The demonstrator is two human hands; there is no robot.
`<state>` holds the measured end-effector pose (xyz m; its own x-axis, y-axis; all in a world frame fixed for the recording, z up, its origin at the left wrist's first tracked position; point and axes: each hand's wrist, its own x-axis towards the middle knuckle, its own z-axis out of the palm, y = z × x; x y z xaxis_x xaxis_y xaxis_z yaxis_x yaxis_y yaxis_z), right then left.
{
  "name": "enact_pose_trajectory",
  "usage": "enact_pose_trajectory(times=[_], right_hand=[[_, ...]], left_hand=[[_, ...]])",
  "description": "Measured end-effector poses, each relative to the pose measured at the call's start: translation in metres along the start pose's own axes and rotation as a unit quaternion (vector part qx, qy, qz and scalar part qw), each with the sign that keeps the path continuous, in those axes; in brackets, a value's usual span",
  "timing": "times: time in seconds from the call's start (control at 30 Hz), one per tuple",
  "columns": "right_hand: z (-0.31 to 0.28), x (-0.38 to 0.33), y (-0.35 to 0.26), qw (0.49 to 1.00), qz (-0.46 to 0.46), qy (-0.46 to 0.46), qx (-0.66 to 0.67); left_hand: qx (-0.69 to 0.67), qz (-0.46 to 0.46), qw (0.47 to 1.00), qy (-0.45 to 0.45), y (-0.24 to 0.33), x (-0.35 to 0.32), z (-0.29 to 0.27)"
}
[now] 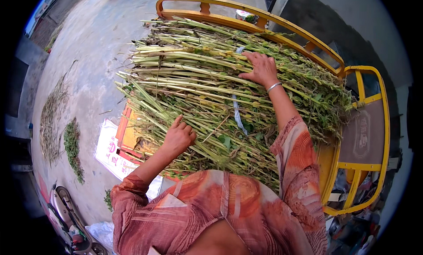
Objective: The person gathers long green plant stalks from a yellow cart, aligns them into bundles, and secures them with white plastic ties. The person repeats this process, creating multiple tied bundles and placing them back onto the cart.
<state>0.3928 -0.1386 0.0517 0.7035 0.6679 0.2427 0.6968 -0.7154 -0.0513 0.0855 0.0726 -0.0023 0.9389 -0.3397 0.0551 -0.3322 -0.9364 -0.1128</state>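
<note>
Stalks (189, 78) piled thick across a yellow-framed cart (385, 122), cut ends left, leafy tops right. Heap takes up most of the bed, from the far rail (308, 36) to the person's patterned shirt (198, 202), which hides part of the near edge.

Right hand (262, 70): on top of the heap, right of its middle and toward the far side. Palm down, fingers spread, thumb out to the left. Grip is open, nothing clasped. Silver bracelet (273, 86) on that wrist.

Left hand (179, 136): near side of the heap, left of the right hand, at the stalks. Index finger extended, other fingers curled. Can't tell whether the curled fingers have any stalks; palm is hidden.

Pale cloth strip (238, 114) runs across the stalks between the hands, near part exposed; another pale bit shows just beside the right hand's fingertips.

Cart's right end has a brown panel (362, 131) in the yellow frame. Orange-yellow bed corner (132, 128) shows at left, with a white printed sheet (105, 145) just beside it. Floor further left: dry stems (53, 118), green bunch (73, 149). Scooter (70, 206) at near left.
</note>
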Motion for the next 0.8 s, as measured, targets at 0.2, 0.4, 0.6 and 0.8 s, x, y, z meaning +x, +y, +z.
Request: enact_pose_trajectory(times=[0.2,0.4,0.6,0.8], right_hand=[[0.001,-0.003,-0.001,1.0,-0.005,0.021,-0.009],[0.004,-0.005,-0.008,0.996,-0.031,0.089,-0.011],[0.01,-0.011,-0.002,0.996,-0.02,0.085,-0.027],[0.013,-0.014,-0.007,0.989,-0.042,0.136,-0.034]], left_hand=[[-0.077,-0.097,0.988,-0.097,0.014,-0.066,0.014],[-0.093,-0.133,0.977,-0.136,0.016,-0.085,0.093],[-0.217,-0.173,0.952,-0.126,0.014,-0.001,-0.018],[-0.083,0.017,0.976,0.2,0.003,0.146,-0.072]])
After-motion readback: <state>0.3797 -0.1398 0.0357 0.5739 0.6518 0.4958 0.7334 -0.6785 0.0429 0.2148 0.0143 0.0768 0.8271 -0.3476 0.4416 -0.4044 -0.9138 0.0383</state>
